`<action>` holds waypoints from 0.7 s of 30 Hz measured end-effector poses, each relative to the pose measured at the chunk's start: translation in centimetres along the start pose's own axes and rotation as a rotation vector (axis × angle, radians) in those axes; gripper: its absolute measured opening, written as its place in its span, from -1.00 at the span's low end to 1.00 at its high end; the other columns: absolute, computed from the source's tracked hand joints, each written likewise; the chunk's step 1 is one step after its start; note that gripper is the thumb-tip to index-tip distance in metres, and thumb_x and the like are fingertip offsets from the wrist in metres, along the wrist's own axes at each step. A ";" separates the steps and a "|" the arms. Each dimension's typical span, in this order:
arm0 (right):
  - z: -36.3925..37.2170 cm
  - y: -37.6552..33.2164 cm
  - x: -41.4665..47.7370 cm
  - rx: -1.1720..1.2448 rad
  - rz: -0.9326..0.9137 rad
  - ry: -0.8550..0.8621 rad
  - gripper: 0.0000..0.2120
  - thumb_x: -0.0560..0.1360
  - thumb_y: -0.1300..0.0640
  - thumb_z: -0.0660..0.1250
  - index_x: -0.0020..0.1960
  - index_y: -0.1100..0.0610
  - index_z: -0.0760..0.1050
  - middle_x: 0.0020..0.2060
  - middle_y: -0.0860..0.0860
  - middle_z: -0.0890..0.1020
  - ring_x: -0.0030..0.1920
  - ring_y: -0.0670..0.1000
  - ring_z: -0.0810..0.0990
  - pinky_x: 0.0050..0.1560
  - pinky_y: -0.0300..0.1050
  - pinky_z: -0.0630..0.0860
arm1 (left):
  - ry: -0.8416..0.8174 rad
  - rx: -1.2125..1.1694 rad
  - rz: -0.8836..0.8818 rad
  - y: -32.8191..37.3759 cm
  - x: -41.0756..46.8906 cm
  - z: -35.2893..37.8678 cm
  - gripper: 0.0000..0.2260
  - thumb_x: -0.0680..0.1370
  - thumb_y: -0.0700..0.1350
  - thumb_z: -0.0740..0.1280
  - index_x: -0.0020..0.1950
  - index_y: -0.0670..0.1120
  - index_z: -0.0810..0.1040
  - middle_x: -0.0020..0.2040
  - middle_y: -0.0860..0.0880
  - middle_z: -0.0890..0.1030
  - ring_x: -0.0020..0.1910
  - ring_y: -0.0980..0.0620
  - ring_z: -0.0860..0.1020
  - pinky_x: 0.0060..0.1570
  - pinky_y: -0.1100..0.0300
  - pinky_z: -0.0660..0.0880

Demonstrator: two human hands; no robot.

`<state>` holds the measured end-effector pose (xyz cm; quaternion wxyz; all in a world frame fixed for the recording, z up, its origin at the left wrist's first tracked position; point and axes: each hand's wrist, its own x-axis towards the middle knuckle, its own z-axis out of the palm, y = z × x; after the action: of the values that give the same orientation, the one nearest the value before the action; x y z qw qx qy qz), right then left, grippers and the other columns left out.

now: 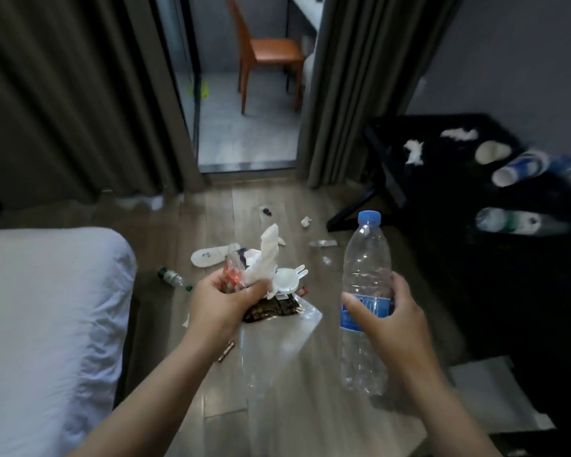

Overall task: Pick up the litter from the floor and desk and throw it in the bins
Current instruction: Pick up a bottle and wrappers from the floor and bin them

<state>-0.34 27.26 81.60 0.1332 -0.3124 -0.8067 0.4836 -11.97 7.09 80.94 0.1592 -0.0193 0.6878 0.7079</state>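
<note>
Nearest to the camera, the left hand (225, 301) is closed around a bundle of litter. In it are a crumpled white tissue (269, 255) that stands up above the fingers, a clear wrapper with red print (233, 272), and a dark patterned packet (271, 308) below the knuckles. A large clear plastic bag (277, 347) hangs down from the same grip. The right hand (386, 315) grips a clear plastic bottle with a blue cap and a blue label (366, 258) around its middle. This bottle is upright, in the air above the wooden floor (211, 212). At the left is the corner of a white bed (47, 308).

On the floor, a small brown stick-like piece (226, 351) lies near the left forearm. Further away, a small bottle with a green cap (171, 278) lies on its side near the bed. A flat white slipper (208, 257) lies behind the bundle. Beyond these are a crumpled white paper ball (306, 221) and a small clear foil scrap (323, 243).

At the right stands a black desk (442, 199). On it lie a white tissue lump (413, 151), a second tissue piece (459, 133), a white and blue paper cup (521, 168) on its side, and a lying bottle with a green label (508, 222). Farthest away, between grey curtains (343, 94), an orange wooden chair (271, 54) stands on a tiled floor.
</note>
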 end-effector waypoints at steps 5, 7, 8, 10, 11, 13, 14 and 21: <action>-6.1 -7.9 -7.9 0.119 -0.039 0.326 -0.55 0.28 -0.19 0.50 0.08 -0.34 0.37 -0.14 -0.20 0.63 -0.18 -0.24 0.63 -0.23 -0.19 0.54 | -0.150 -0.031 0.063 9.2 -5.0 0.8 -0.85 0.28 -0.15 0.59 -0.37 0.01 0.65 -0.31 -0.05 0.70 -0.34 0.05 0.64 -0.31 0.15 0.55; -7.9 -9.8 -11.2 0.147 -0.052 0.408 -0.54 0.26 -0.20 0.51 0.08 -0.31 0.39 -0.16 -0.23 0.63 -0.19 -0.28 0.62 -0.24 -0.23 0.54 | -0.242 -0.013 0.095 11.8 -7.0 1.7 -0.84 0.25 -0.11 0.61 -0.36 -0.02 0.63 -0.31 -0.06 0.69 -0.34 0.02 0.64 -0.32 0.13 0.56; -8.9 -10.6 -12.7 0.156 -0.055 0.440 -0.53 0.26 -0.20 0.51 0.09 -0.28 0.40 -0.16 -0.23 0.63 -0.18 -0.28 0.62 -0.23 -0.22 0.55 | -0.290 -0.017 0.108 13.1 -8.1 2.2 -0.82 0.23 -0.11 0.61 -0.33 -0.06 0.63 -0.30 -0.08 0.69 -0.33 -0.01 0.65 -0.33 0.12 0.56; -11.4 -12.0 -15.4 0.166 -0.050 0.514 -0.51 0.25 -0.21 0.52 0.11 -0.23 0.43 -0.14 -0.20 0.64 -0.16 -0.25 0.63 -0.20 -0.20 0.58 | -0.370 -0.044 0.132 15.6 -10.2 3.5 -0.79 0.23 -0.11 0.60 -0.27 -0.11 0.63 -0.30 -0.09 0.69 -0.34 -0.02 0.65 -0.38 0.16 0.54; -12.8 -12.5 -16.8 0.164 -0.046 0.554 -0.47 0.24 -0.22 0.51 0.16 -0.20 0.44 -0.11 -0.19 0.64 -0.15 -0.21 0.64 -0.18 -0.17 0.60 | -0.404 -0.051 0.152 16.7 -11.3 4.3 -0.80 0.25 -0.11 0.59 -0.25 -0.11 0.63 -0.31 -0.08 0.69 -0.35 0.01 0.65 -0.42 0.20 0.53; -15.6 -13.3 -20.0 0.147 -0.034 0.637 -0.35 0.24 -0.26 0.50 0.27 -0.12 0.42 -0.05 -0.17 0.64 -0.11 -0.18 0.65 -0.17 -0.18 0.62 | -0.475 -0.048 0.190 18.2 -13.9 5.9 -0.82 0.28 -0.11 0.58 -0.23 -0.12 0.64 -0.31 -0.08 0.70 -0.36 0.03 0.65 -0.44 0.23 0.54; -17.0 -13.5 -21.7 0.144 -0.026 0.684 -0.33 0.24 -0.27 0.49 0.27 -0.10 0.42 -0.05 -0.17 0.63 -0.12 -0.19 0.64 -0.22 -0.24 0.61 | -0.517 -0.046 0.195 18.8 -15.4 6.8 -0.81 0.28 -0.11 0.58 -0.22 -0.13 0.64 -0.29 -0.10 0.70 -0.34 0.00 0.66 -0.40 0.18 0.57; -25.7 -12.3 -36.7 0.175 -0.009 1.024 -0.51 0.21 -0.26 0.51 0.10 -0.24 0.50 -0.07 -0.18 0.63 -0.12 -0.19 0.64 -0.25 -0.19 0.63 | -0.836 -0.042 0.215 19.6 -29.1 14.0 -0.85 0.33 -0.10 0.56 -0.20 -0.12 0.65 -0.20 -0.16 0.70 -0.18 -0.16 0.69 -0.15 -0.01 0.62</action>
<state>36.58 17.73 108.19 0.5387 -0.4932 -0.5961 0.3337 13.38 14.94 107.79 0.3491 0.3376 0.5479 0.6812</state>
